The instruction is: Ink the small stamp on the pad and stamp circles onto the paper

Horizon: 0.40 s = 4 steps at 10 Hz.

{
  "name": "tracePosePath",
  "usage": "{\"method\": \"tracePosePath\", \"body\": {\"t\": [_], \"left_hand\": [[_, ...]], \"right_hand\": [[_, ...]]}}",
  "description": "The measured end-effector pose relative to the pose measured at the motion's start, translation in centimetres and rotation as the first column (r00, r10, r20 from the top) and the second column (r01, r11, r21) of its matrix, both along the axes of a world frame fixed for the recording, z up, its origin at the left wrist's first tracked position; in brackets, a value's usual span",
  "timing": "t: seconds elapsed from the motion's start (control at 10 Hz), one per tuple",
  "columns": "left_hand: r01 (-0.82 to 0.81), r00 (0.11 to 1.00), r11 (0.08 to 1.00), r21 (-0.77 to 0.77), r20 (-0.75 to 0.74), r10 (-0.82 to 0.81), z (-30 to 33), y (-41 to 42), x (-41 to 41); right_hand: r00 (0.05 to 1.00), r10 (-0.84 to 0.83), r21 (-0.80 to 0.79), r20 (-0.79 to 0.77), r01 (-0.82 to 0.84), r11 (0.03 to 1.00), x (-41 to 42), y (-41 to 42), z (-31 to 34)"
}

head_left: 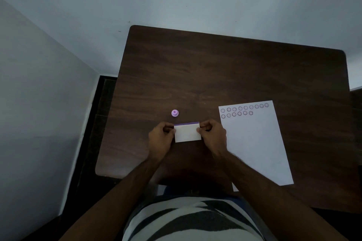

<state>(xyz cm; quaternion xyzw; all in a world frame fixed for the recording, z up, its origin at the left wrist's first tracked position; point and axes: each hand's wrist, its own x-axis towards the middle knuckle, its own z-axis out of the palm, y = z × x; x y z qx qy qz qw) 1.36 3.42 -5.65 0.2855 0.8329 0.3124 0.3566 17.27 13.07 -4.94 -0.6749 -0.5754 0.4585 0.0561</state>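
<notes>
A small ink pad (187,132) with a white lid and a purple strip along its far edge lies on the dark wooden table (225,76). My left hand (160,137) pinches its left end and my right hand (212,136) pinches its right end. Whether the lid is fully closed I cannot tell. The small purple stamp (175,113) stands alone on the table just beyond the pad, touched by neither hand. To the right lies a white sheet of paper (254,146) with two rows of stamped circles (240,110) along its top edge.
The table stands against a pale wall at the back, with a dark floor gap on its left side. My striped shirt fills the bottom of the view. The paper's near corner hangs slightly over the table's front edge.
</notes>
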Motion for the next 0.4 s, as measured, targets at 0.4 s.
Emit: {"method": "tracePosePath", "body": {"t": [0.4], "left_hand": [[0.287, 0.911, 0.955, 0.079, -0.330, -0.246, 3.1, 1.3, -0.4]], "right_hand": [[0.975, 0.220, 0.085, 0.033, -0.222, 0.971, 1.0, 4.1, 3.3]]}}
